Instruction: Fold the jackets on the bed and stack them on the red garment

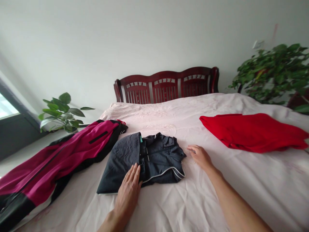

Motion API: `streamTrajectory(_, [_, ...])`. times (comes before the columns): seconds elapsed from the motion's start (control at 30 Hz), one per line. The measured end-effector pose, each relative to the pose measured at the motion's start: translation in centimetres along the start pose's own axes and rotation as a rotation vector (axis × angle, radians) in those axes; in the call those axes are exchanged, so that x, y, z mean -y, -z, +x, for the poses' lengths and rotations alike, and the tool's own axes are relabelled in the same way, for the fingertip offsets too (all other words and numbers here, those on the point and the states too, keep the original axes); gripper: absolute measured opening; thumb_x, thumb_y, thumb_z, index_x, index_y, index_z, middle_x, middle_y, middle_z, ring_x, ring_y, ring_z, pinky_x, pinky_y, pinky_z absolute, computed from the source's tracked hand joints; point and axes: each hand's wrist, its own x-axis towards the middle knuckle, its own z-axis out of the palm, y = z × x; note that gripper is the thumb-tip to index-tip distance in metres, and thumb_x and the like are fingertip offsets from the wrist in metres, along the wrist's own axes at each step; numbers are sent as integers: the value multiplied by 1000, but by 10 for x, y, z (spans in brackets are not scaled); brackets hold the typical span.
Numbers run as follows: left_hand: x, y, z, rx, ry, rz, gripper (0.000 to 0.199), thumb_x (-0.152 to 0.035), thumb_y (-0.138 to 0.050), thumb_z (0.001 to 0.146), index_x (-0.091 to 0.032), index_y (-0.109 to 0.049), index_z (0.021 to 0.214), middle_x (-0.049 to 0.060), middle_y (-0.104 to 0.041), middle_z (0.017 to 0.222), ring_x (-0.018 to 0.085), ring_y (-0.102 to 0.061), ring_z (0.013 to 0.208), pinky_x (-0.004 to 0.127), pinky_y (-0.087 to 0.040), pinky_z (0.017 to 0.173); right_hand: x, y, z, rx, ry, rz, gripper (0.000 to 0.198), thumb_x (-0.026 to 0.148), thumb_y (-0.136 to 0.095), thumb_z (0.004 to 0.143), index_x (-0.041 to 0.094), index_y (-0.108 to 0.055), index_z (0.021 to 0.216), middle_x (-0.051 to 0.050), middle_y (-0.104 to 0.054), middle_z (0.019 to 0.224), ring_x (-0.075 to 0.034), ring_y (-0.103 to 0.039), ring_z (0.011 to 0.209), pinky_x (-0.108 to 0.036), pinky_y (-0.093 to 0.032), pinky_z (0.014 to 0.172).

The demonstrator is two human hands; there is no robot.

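A dark navy jacket (pixel 123 151) with white piping lies partly folded on the pale pink bed sheet (pixel 169 206). My left hand (pixel 129 187) rests flat on the jacket's near edge, fingers stretched out and side by side. To the right of the jacket, my right hand (pixel 200 156) is just above or on the sheet, a small gap from the cloth. Its fingers point left, loosely bent and holding nothing. The jacket's left part is doubled over into a smooth panel, while its right part looks more crumpled.
A magenta and black jacket (pixel 60 158) stretches along the left side. Folded red cloth (pixel 253 132) lies on the right. Behind the bed stands a dark wooden headboard (pixel 165 87). Leafy plants (pixel 61 111) are at the left and a larger bushy plant (pixel 275 74) at the right.
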Motion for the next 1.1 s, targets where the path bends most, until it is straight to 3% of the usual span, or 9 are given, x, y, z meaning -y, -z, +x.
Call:
streamTrajectory(0.17, [-1, 2, -12, 12, -163, 172, 80, -25, -56, 86, -16, -19, 157, 15, -35, 158, 28, -32, 146, 45, -39, 115, 3, 2, -2, -2, 7, -29, 37, 17, -46, 83, 20, -75, 105, -8, -71, 118, -21, -64, 111, -36, -46, 102])
streamTrajectory(0.27, [-8, 7, -15, 27, -188, 219, 84, -22, -55, 84, -17, -14, 158, 16, -31, 160, 28, -29, 148, 46, -39, 114, 9, 3, -4, -7, 1, -49, 37, 16, -45, 83, 21, -75, 105, -8, -71, 117, -22, -64, 111, -38, -47, 101])
streamTrajectory(0.4, [-16, 13, -13, 43, -221, 275, 80, -17, -55, 82, -17, -23, 156, 15, -30, 161, 28, -27, 148, 46, -38, 115, 41, 7, -7, -38, 5, -94, 38, 15, -44, 85, 16, -73, 110, -14, -70, 118, -27, -63, 113, -44, -47, 102])
streamTrajectory(0.53, [-16, 13, -10, 53, -228, 275, 72, -18, -54, 84, -17, -32, 153, 13, -35, 159, 28, -31, 147, 45, -38, 115, 112, 5, -8, -56, 149, 10, 39, 21, -43, 91, 15, -68, 121, -13, -66, 128, -26, -57, 123, -43, -43, 109])
streamTrajectory(0.63, [-14, 12, -6, 73, -196, 261, 65, -17, -53, 86, -17, -39, 149, 13, -39, 157, 28, -36, 144, 46, -39, 114, 167, -5, -12, 41, 288, 129, 39, 18, -45, 90, 18, -68, 122, -10, -65, 131, -23, -53, 129, -43, -40, 113])
streamTrajectory(0.73, [-10, 13, -4, 94, -180, 210, 60, -17, -50, 88, -15, -42, 147, 14, -42, 154, 26, -41, 142, 43, -41, 113, 204, -24, -16, 163, 329, 227, 43, 15, -46, 88, 18, -64, 127, -9, -63, 134, -20, -52, 130, -40, -39, 114])
streamTrajectory(0.97, [-8, 15, -4, 96, -164, 66, 69, -12, -50, 82, -19, -39, 149, 11, -43, 154, 25, -38, 143, 46, -39, 115, 245, -67, -3, 240, 313, 181, 56, 32, -42, 97, 9, -43, 147, -18, -40, 154, -27, -33, 145, -45, -29, 119])
streamTrajectory(1.1, [-6, 29, -2, 85, -139, -124, 53, -19, -51, 86, -24, -54, 139, 8, -59, 142, 23, -54, 132, 42, -46, 109, 248, -87, -3, 405, 267, 72, 57, 43, -36, 100, 15, -41, 149, -16, -40, 154, -29, -32, 145, -51, -25, 118])
